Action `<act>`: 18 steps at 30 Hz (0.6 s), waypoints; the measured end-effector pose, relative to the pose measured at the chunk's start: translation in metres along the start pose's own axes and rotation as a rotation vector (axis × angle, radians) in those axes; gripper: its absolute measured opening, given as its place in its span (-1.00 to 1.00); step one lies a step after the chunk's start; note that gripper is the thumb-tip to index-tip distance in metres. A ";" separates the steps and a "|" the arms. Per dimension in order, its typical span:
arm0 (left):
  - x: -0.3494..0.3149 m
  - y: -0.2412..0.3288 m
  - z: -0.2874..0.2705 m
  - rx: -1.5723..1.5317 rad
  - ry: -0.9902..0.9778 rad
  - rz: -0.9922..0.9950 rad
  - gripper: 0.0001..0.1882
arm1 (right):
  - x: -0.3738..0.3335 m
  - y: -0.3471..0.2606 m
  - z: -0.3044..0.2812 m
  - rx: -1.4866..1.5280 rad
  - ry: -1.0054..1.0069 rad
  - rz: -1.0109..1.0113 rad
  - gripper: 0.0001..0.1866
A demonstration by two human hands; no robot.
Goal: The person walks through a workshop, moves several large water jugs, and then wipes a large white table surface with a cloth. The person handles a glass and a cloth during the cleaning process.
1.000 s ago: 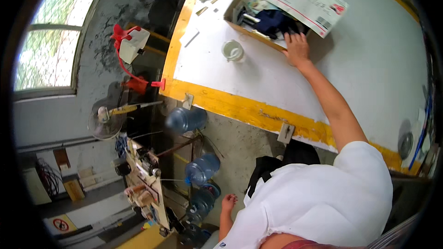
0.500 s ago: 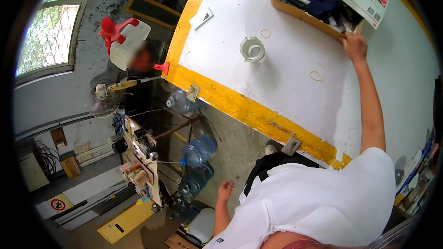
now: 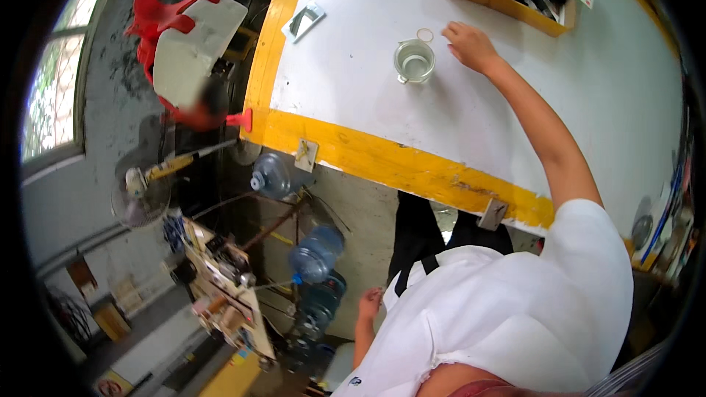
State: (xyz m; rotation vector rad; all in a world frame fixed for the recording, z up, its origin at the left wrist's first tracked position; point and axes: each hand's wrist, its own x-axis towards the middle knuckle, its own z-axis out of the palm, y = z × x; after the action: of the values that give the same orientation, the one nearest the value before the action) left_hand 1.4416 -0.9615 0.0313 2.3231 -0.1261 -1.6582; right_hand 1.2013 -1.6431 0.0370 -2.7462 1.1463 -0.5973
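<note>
My right hand (image 3: pixel 469 45) reaches over the white table, just right of a clear glass cup (image 3: pixel 414 61), and does not touch it. Its fingers are stretched toward the cup, slightly bent, and nothing shows in them. A tan rubber band (image 3: pixel 425 34) lies on the table between the fingertips and the cup's far rim. Low beside my body, off the table, hangs my left hand (image 3: pixel 371 301); its fingers are loosely curled, apart, with no object visible in them.
At the far right stands a cardboard box (image 3: pixel 507 6) of dark items. A small mirror-like plate (image 3: pixel 302 22) lies far left. The yellow table edge (image 3: pixel 382 153) carries clamped plates. Blue water bottles (image 3: pixel 316 254) and a cluttered bench (image 3: pixel 224 279) stand left below.
My right hand has let go of the box's near corner and moved left toward the cup. The rubber band seen earlier mid-table no longer shows. My view has shifted somewhat.
</note>
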 end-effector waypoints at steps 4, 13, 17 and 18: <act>0.036 0.008 -0.099 -0.219 0.041 0.114 -0.81 | 0.027 -0.006 0.050 -0.186 -0.033 0.074 -0.89; 0.076 0.090 -0.209 -0.247 0.172 0.140 -0.84 | -0.057 0.000 -0.025 -0.126 -0.214 0.499 -0.94; 0.105 0.103 -0.188 -0.168 0.025 0.110 -0.85 | -0.141 0.000 -0.061 -0.138 -0.222 0.692 -0.88; 0.110 0.112 -0.181 -0.117 -0.017 0.124 -0.84 | -0.156 -0.001 -0.066 -0.135 -0.237 0.735 -0.86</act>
State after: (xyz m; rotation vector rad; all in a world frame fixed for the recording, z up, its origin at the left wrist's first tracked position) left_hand 1.6586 -1.0624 0.0167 2.1704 -0.1683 -1.5820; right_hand 1.0762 -1.5297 0.0488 -2.1417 2.0023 -0.0988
